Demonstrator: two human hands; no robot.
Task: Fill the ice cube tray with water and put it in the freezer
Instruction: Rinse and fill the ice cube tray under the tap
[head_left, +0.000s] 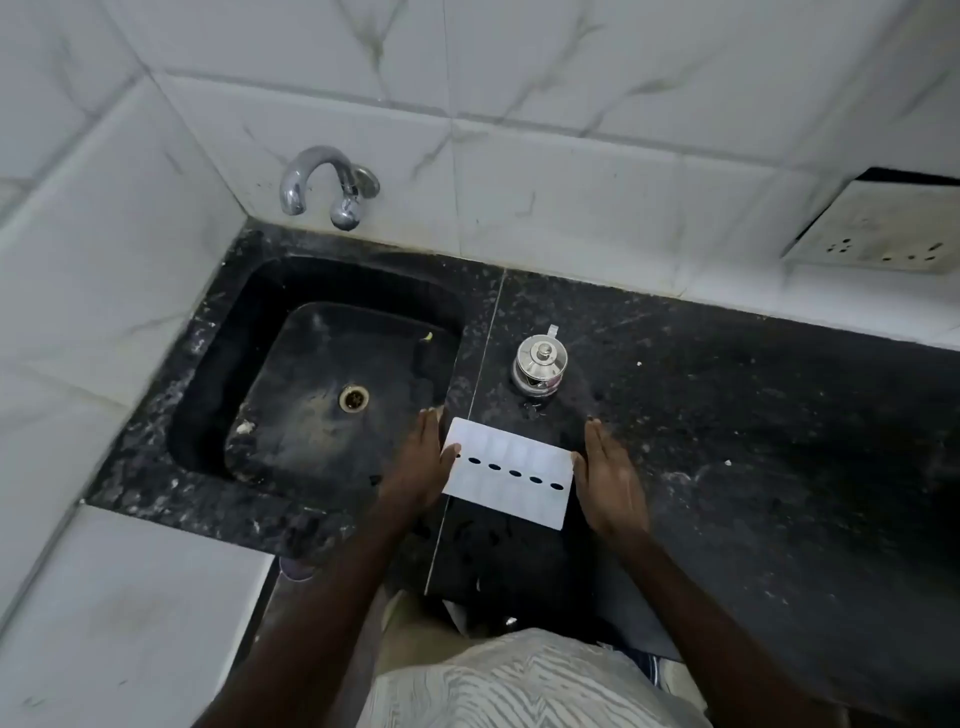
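A white ice cube tray (509, 473) lies flat on the black granite counter (727, 415), just right of the sink (322, 384). A row of dark oval holes runs along its middle. My left hand (421, 462) lies with straight fingers against the tray's left short edge, its thumb on the tray's rim. My right hand (608, 478) has straight fingers beside the right short edge, thumb touching the tray. A chrome tap (322, 182) juts from the tiled wall above the sink's back rim. No water runs from it.
A small steel lidded pot (539, 364) stands on the counter just behind the tray. A wall socket plate (878, 234) sits at the far right. White marble tiles form the back and left walls. The sink has a drain (354, 398) in its floor.
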